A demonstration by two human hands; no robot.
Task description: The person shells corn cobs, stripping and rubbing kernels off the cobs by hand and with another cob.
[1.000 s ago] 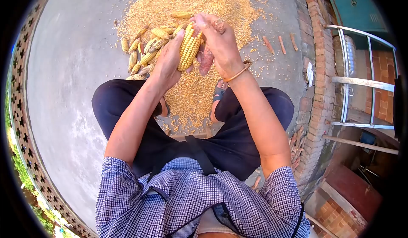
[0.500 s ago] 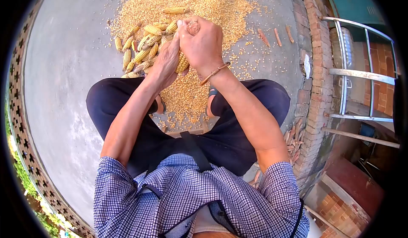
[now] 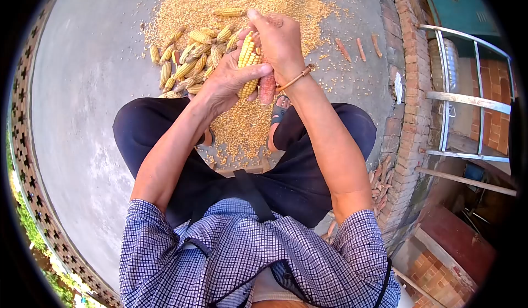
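As the left hand [image 3: 224, 82] grips a corn ear [image 3: 249, 56] pointing near twelve o'clock, the right hand [image 3: 281, 39] clasps a cob [image 3: 267, 90] at its three o'clock.

Both forearms [image 3: 175, 127] angle inward, the left grip [image 3: 224, 82] curled, thumb [image 3: 257, 70] pointing rightward, the right grip [image 3: 283, 41] just beside, its thumb outstretched.

My lone head view looked down and forward, wide-angled, close over the shirt [image 3: 234, 242], facing the yellow corn cob [image 3: 248, 56].
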